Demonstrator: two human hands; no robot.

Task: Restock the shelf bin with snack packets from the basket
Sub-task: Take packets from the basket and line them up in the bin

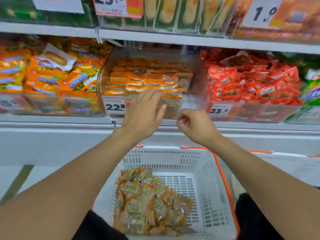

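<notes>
A clear shelf bin [152,54] in the middle of the shelf holds rows of orange-edged snack packets [145,78]. My left hand [143,115] reaches up to the bin's front, fingers straight, touching the front packets. My right hand [195,125] hovers just right of it below the bin, its fingers loosely curled with nothing visible in them. Below, a white plastic basket [204,170] with orange handles holds a heap of the same tan and orange packets [150,201] on its left side.
A bin of orange and blue packets [50,77] stands to the left and a bin of red packets [251,80] to the right. Price tags [115,106] hang on the bin fronts. A higher shelf [173,38] carries more goods. A white ledge [52,135] runs beneath.
</notes>
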